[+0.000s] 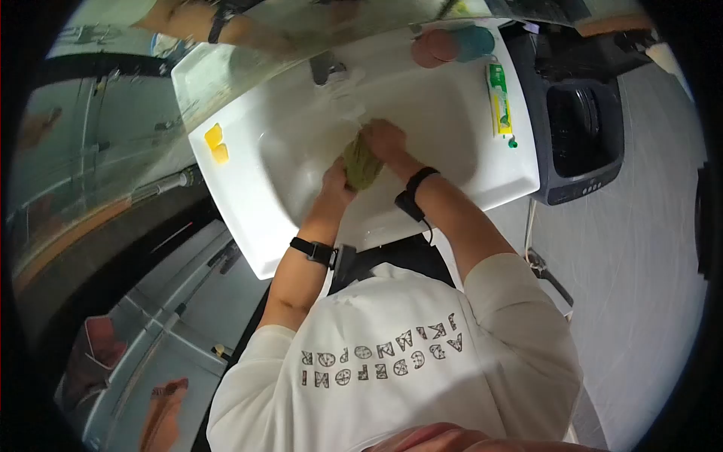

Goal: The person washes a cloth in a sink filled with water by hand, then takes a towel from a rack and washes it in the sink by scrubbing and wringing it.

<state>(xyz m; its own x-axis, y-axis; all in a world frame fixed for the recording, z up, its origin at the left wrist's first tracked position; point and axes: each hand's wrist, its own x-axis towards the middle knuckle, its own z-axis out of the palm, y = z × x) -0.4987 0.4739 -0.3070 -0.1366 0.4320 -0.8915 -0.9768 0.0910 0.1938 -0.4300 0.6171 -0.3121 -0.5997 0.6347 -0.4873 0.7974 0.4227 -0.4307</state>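
A crumpled olive-green cloth [363, 167] is held over the basin of the white sink [459, 139]. My left hand [339, 181] grips its lower left side, with the fingers partly hidden behind the cloth. My right hand [385, 139] is closed on the upper end, near the stream under the faucet [329, 69]. Black bands with small devices circle both wrists or forearms.
Two yellow pieces, perhaps soap [215, 137], lie on the left rim. A pink cup [435, 50] and a blue cup [474, 44] stand at the back right. A toothpaste tube [498, 99] rests on the right rim, beside a dark appliance [576, 143]. A mirror [248, 71] runs behind.
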